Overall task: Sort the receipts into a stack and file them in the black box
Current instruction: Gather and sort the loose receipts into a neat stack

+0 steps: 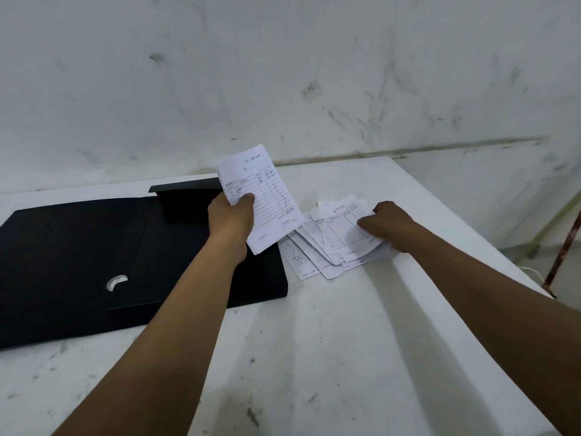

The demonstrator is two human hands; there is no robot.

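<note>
My left hand grips a small stack of white receipts, held upright above the right end of the black box. The black box lies open and flat on the left of the white table, with a flap standing at its back. To the right of the box a loose pile of receipts lies fanned out on the table. My right hand rests on the pile's right side, its fingers curled and pinching the top receipt.
The white table ends at a right edge, beyond which a rusty metal leg and the floor show. A stained white wall rises directly behind the table.
</note>
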